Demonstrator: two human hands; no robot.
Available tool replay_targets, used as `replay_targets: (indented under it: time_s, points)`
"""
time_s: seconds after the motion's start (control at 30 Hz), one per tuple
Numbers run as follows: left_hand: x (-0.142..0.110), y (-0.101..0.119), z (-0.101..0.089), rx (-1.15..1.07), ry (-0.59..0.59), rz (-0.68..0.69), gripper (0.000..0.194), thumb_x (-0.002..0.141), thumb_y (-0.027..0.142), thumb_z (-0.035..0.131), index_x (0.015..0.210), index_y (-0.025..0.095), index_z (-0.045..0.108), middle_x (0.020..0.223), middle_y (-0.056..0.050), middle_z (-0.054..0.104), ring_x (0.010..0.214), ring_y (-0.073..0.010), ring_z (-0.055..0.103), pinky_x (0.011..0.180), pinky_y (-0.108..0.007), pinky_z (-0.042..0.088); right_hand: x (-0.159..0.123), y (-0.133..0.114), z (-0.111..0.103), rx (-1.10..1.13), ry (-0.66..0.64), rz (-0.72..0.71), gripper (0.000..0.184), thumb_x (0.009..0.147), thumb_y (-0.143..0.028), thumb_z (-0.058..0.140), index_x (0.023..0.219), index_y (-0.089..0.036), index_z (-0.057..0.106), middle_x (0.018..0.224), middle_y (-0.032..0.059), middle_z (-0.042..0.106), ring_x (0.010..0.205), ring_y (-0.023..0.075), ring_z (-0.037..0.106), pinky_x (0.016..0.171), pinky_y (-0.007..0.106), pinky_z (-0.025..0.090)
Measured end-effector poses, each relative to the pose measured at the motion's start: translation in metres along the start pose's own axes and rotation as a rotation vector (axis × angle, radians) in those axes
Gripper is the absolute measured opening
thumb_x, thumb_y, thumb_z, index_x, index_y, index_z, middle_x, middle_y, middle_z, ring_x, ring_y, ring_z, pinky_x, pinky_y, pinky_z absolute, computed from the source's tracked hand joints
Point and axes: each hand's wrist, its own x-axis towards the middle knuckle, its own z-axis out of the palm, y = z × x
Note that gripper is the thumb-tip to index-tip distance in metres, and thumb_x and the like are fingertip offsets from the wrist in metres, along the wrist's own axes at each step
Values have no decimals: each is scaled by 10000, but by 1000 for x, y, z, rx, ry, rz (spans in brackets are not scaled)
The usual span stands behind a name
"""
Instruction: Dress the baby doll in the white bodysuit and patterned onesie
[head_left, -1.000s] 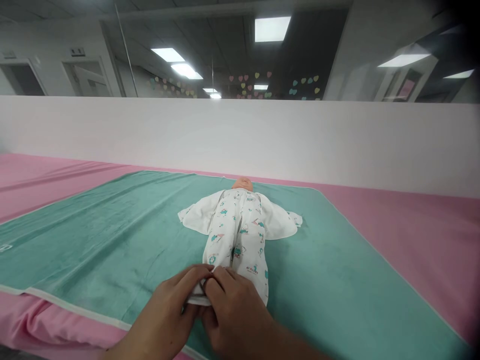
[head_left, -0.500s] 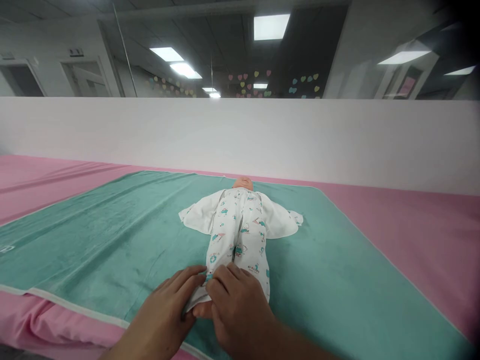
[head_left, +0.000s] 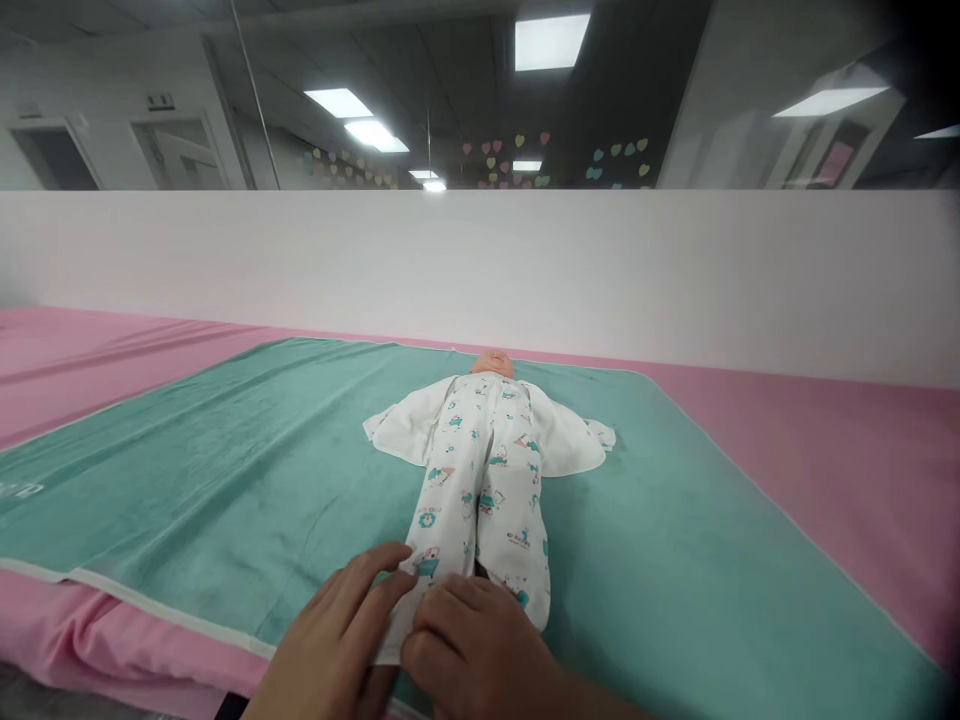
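Note:
A baby doll [head_left: 493, 363] lies on its back, head at the far end, dressed in a white printed romper [head_left: 450, 480] with wide sleeves spread to both sides. At the near end of the romper's left-hand leg, my left hand [head_left: 341, 625] holds the outer edge of the hem, fingertips on top and thumb hidden. My right hand [head_left: 480, 640] is closed on the inner side of that same hem, its fingers curled over the cloth. Between my hands the white hem is drawn out flat. The other romper leg lies just beyond my right hand. The doll's feet do not show.
Beneath the doll spreads a green blanket [head_left: 675, 540] with a pale border, over a pink sheet [head_left: 825, 430]. A white wall panel [head_left: 480, 260] rises behind, with dark glass above it. The near sheet edge [head_left: 135, 655] hangs in folds at lower left.
Both hands have moved slightly towards me, drawing the romper's left-hand leg longer. The hem between them now lies flatter. The camera view has shifted a little.

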Motion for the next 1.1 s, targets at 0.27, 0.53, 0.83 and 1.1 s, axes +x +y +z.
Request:
replay_targets:
  time_s: [0.27, 0.53, 0.83, 1.1]
  points:
    - [-3, 6, -4, -95, 116, 187, 195, 814, 123, 451, 921, 227, 576, 1079, -45, 632, 1025, -195, 570, 889, -340, 477, 5, 5, -23, 121, 0, 49, 227, 814, -137, 370, 604, -180, 447, 589, -9, 488, 556, 111, 411, 514, 261, 297]
    - [19, 16, -2, -99, 45, 380, 223, 779, 85, 502, 956, 189, 587, 1017, -55, 655, 1032, -196, 556, 914, -349, 455, 5, 54, -42, 399, -79, 582, 184, 585, -46, 369, 480, -171, 453, 483, -16, 475, 478, 92, 415, 479, 224, 286]
    - [46, 32, 16, -78, -112, 231, 270, 800, 292, 590, 1052, 202, 559, 1006, -25, 639, 1094, -224, 513, 1016, -443, 355, -17, 73, -71, 525, -544, 632, 264, 633, -17, 402, 630, -175, 614, 601, -39, 606, 568, 83, 515, 576, 207, 356]
    - [57, 44, 25, -164, -198, 209, 44, 830, 250, 543, 828, 213, 566, 732, 27, 597, 770, -133, 567, 1052, -433, 305, -32, 78, -79, 627, -824, 758, 194, 637, -329, 691, 691, -169, 595, 624, -41, 570, 572, 93, 479, 486, 198, 310]
